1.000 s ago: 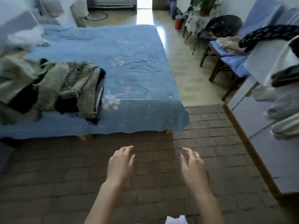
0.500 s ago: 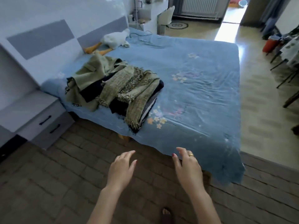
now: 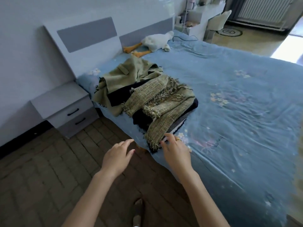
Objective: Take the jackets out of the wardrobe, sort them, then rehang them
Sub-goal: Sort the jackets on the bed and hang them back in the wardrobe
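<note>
At about nine o'clock in the view a grey two-drawer nightstand (image 3: 65, 108) stands against the wall, its dark handles facing the brown brick-patterned floor (image 3: 41, 169). Just beyond it, toward ten o'clock, rises the pale headboard (image 3: 85, 36) with grey panels.

Near the centre, a heap of jackets (image 3: 144, 95) lies on the near corner of the bed (image 3: 237, 95), on the blue floral bedspread. At the back of the heap is a plain olive-green jacket (image 3: 131, 74); in front of it a green tweed jacket with fringed edges (image 3: 164, 102) lies across dark navy garments (image 3: 124, 94), and a grey-and-white checked hem (image 3: 177, 123) peeks out beneath the tweed on its right side. At twelve o'clock from the heap, a white plush goose (image 3: 155, 41) with orange feet rests by the headboard.

At six o'clock from the heap both bare forearms reach in. The left hand (image 3: 117, 157) hovers over the floor just short of the bed's edge, fingers straight and relaxed, holding nothing, apart from the clothes. The right hand (image 3: 176, 153), a ring on one finger, is at the lowest corner of the heap; its fingertips (image 3: 164, 144) touch the fringed tweed corner and the checked hem there, the fingers bent over the cloth, though whether they truly pinch it cannot be made out.

At one o'clock, far off, a white chair (image 3: 218, 22) stands beside a desk, with a radiator (image 3: 262, 12) behind it.
</note>
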